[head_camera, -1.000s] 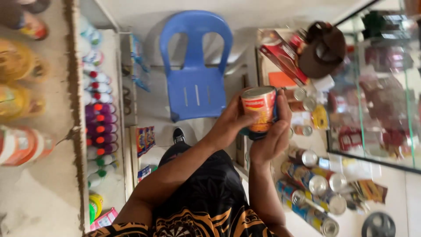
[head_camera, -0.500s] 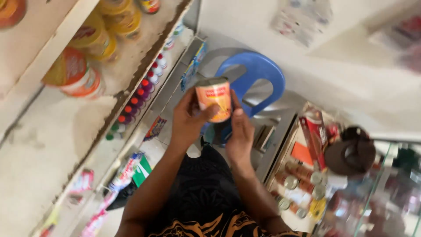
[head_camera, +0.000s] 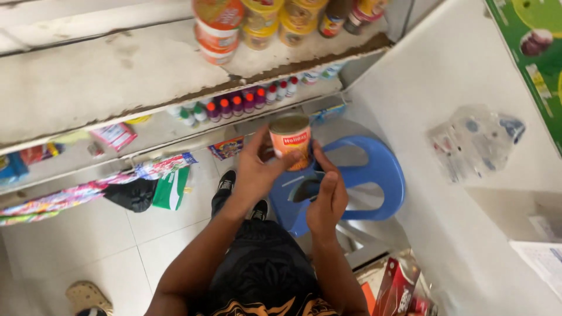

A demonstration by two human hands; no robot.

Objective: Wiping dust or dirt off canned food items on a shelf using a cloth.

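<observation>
Orange-labelled round metal tin (head_camera: pixel 291 142) is up at chest height, over the blue plastic chair (head_camera: pixel 374 181). Left hand (head_camera: pixel 256 169) fingers wrap its side to carry the weight; right hand (head_camera: pixel 329 199) fingers curl loosely on the lower edge, steadying. Shelf with lidded tubs (head_camera: pixel 146 70) just ahead.

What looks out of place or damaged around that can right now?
The shelf's front edge is worn and crumbling brown. A dark cloth and green packet lie on the floor. The orange can, held in both hands, looks intact.
</observation>
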